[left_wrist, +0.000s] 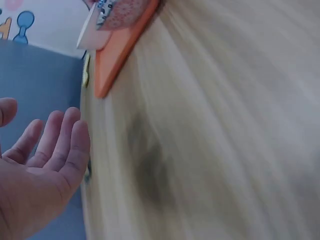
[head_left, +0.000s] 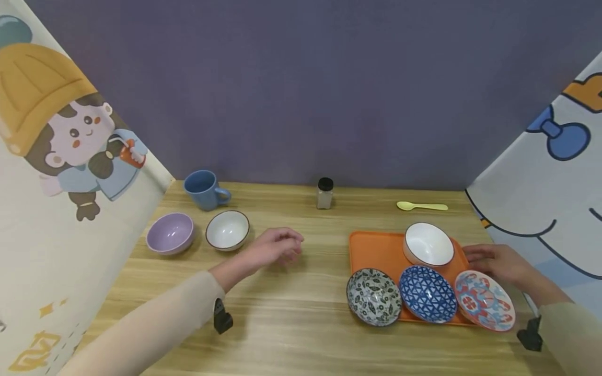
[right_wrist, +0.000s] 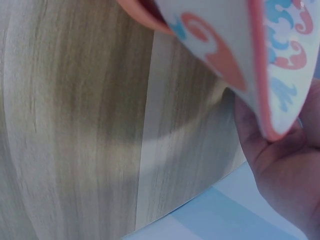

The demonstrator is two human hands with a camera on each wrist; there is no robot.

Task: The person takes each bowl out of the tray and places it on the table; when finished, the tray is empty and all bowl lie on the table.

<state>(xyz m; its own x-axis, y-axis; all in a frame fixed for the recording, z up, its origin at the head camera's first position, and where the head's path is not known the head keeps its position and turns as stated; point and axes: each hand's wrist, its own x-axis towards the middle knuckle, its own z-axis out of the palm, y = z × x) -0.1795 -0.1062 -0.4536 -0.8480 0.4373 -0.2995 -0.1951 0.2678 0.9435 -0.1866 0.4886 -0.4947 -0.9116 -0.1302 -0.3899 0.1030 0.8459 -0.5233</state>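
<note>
**A tip is being risked at the lower right**

At the right of the frame, the tray [head_left: 376,248] is being laden with four bowls. The white bowl [head_left: 429,244] is being carried toward its upper right; along its lower edge the leaf bowl [head_left: 374,297], the blue bowl [head_left: 428,293] and the red bowl [head_left: 485,300] are being crowded into a row. The red bowl appears to be overhanging the right edge, and is probably being left the least steady.

The right hand [head_left: 505,265] is being held just beside that edge, behind the red bowl. Its fingertips are being hidden, so whether they are being clamped on the tray cannot be told. Were that hand being pulled back carelessly, the red rim could be caught and the bowl tipped. The left hand [head_left: 277,246] is being held empty mid-frame, its thumb apart from its loosely bent fingers, away from the tray. Were the tray being raised from the right alone, a slope would be made, and the leaf bowl might be sent off the lower left corner.
</note>
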